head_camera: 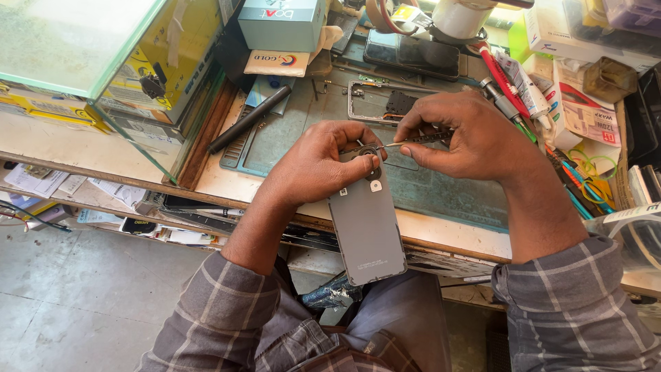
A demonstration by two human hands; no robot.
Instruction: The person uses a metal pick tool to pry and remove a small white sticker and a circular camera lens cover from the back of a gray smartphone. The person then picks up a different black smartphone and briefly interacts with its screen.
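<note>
Grey and smooth, the phone back cover (366, 231) runs lengthwise toward the person, top end held in the left hand (323, 162) grip over the worktop (441, 231) edge. Right hand (468, 138) pinches thin metal tweezers (416, 141), tips at the cover's round opening.

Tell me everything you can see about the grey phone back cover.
The back cover is a flat grey panel, matte like plastic or metal, with rounded corners. Near its top end are a round camera ring and a smaller round opening below it. It lies outer side up, the top end over the green mat, the bottom end jutting past the bench edge toward the lap. The left hand grips its top end; the right hand holds tweezers to the ring.
</note>
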